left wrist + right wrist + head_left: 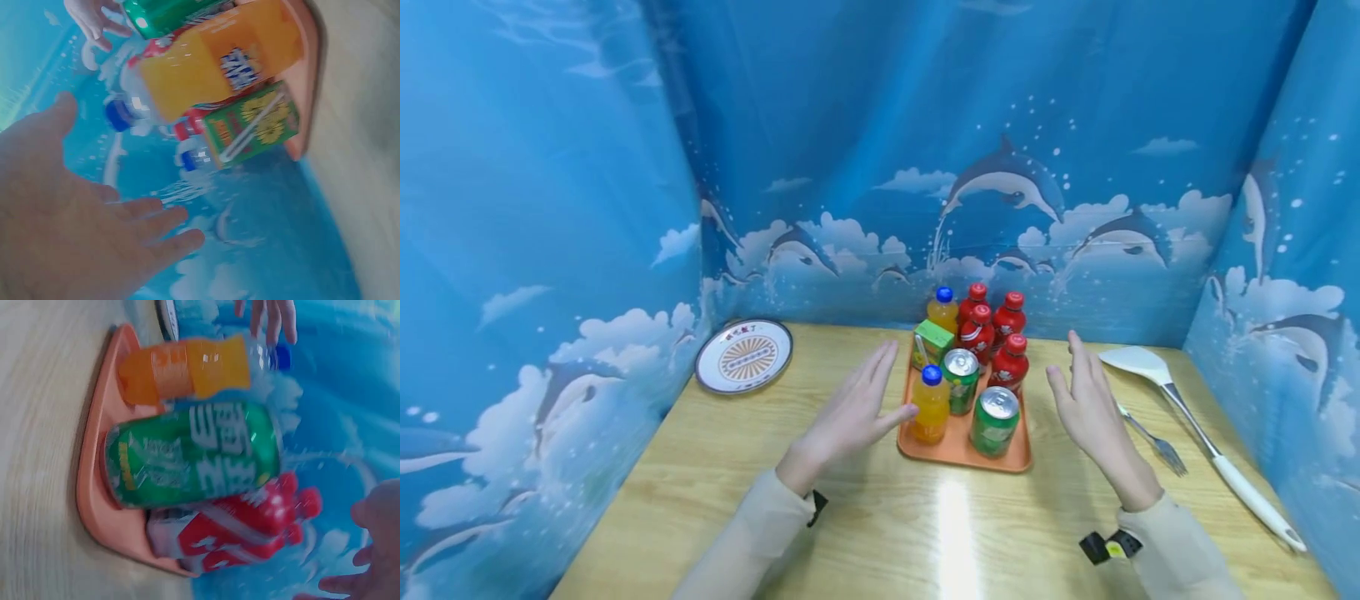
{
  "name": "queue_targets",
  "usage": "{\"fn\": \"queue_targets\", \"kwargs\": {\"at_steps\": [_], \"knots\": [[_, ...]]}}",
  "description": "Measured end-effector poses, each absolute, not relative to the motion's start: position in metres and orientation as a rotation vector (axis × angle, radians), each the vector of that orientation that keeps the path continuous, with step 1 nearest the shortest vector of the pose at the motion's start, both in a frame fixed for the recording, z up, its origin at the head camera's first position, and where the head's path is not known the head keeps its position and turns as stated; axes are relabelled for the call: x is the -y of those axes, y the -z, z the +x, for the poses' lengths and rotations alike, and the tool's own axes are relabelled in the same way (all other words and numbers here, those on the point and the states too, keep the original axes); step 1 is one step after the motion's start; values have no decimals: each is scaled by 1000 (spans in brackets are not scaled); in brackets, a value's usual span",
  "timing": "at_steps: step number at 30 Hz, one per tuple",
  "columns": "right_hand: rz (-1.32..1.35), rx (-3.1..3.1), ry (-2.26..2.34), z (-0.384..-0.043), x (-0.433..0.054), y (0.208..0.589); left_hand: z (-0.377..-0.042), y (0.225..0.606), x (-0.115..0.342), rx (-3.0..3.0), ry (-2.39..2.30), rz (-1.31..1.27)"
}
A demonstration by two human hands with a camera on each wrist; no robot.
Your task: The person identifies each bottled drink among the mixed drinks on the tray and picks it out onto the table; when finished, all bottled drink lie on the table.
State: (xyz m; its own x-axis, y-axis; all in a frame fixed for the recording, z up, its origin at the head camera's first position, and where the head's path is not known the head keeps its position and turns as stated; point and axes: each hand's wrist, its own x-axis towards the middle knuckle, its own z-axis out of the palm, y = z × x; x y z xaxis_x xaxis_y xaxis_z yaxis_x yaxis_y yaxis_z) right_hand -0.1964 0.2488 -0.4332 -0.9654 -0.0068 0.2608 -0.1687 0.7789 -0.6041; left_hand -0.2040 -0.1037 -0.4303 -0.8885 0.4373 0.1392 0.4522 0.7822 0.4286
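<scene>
An orange tray carries several drinks. Near its front stand an orange soda bottle with a blue cap and a green can. Behind them are a second green can, a green juice box with a straw, several red bottles and another orange soda bottle. To the tray's left hovers my left hand, fingers straight; the left wrist view shows it apart from the drinks. My right hand is held to the right of the tray, fingers extended and holding nothing.
On the far left of the wooden table lies a white patterned plate. A fork and a long-handled white spatula or ladle lie at the right. Blue dolphin-printed curtains enclose the back and sides.
</scene>
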Motion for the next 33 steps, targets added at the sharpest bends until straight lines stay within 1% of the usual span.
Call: {"fn": "queue_targets", "kwargs": {"at_steps": [8,11,14,20,33], "knots": [[3,2725,-1127,-232,-260,462,-233,460,95,2862,1475,-772],[-33,2781,-1159,-241,-262,473,-240,473,90,2776,1628,-828],[-50,2847,-1163,-248,-264,482,-243,482,86,2724,1705,-853],[-41,2909,-1157,-256,-262,494,-243,485,81,2678,1761,-804],[-84,2957,-1304,-255,-253,507,-243,489,79,2633,1741,-804]]}}
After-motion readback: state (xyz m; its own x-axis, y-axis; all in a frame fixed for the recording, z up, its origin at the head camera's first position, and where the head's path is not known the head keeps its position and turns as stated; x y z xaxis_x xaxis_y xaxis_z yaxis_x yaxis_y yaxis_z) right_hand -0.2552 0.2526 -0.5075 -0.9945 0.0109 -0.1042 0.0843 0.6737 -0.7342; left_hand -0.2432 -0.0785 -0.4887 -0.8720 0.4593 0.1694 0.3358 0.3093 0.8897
